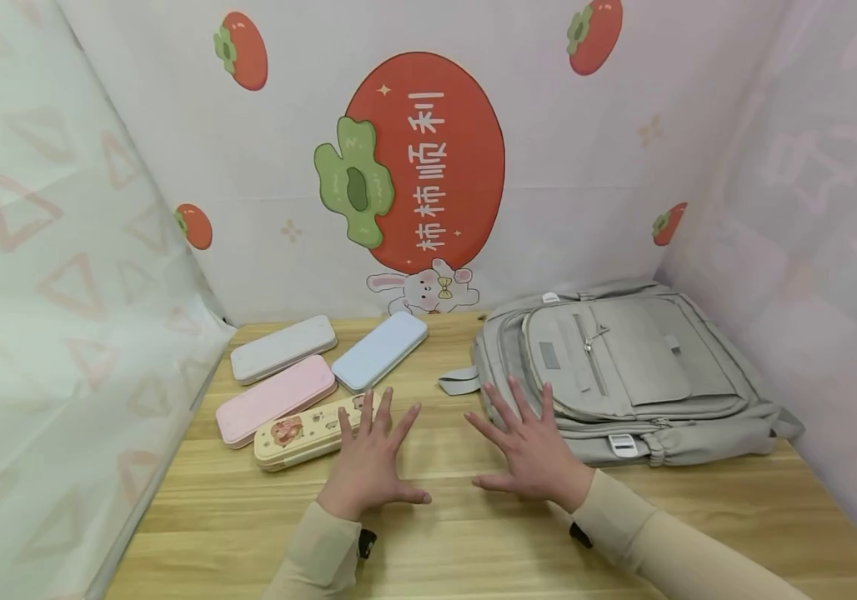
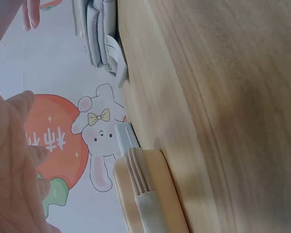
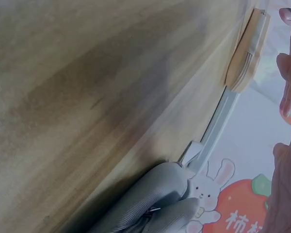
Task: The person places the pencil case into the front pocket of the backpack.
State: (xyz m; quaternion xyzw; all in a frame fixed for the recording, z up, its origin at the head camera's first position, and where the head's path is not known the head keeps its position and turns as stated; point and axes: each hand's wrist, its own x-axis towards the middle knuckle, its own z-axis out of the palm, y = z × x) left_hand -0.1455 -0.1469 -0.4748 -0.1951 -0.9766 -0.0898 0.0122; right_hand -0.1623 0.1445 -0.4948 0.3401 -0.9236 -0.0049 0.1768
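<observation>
My left hand (image 1: 370,465) is spread with straight fingers above the table, its fingertips overlapping the right end of a yellow pencil case (image 1: 301,437) with cartoon prints. In the left wrist view that zipped pencil case (image 2: 153,170) lies apart from the palm. My right hand (image 1: 533,454), also spread, hovers beside the near left corner of a grey backpack (image 1: 638,350) lying flat; it holds nothing. Behind the yellow case are a pink case (image 1: 276,400), a white case (image 1: 283,348) and a light blue case (image 1: 379,350).
The wood-grain table (image 1: 458,542) has a printed cloth backdrop (image 1: 563,208) behind it and hanging cloth on both sides. A grey strap loop (image 1: 459,381) sticks out from the backpack's left side. Bare tabletop lies between and below the hands.
</observation>
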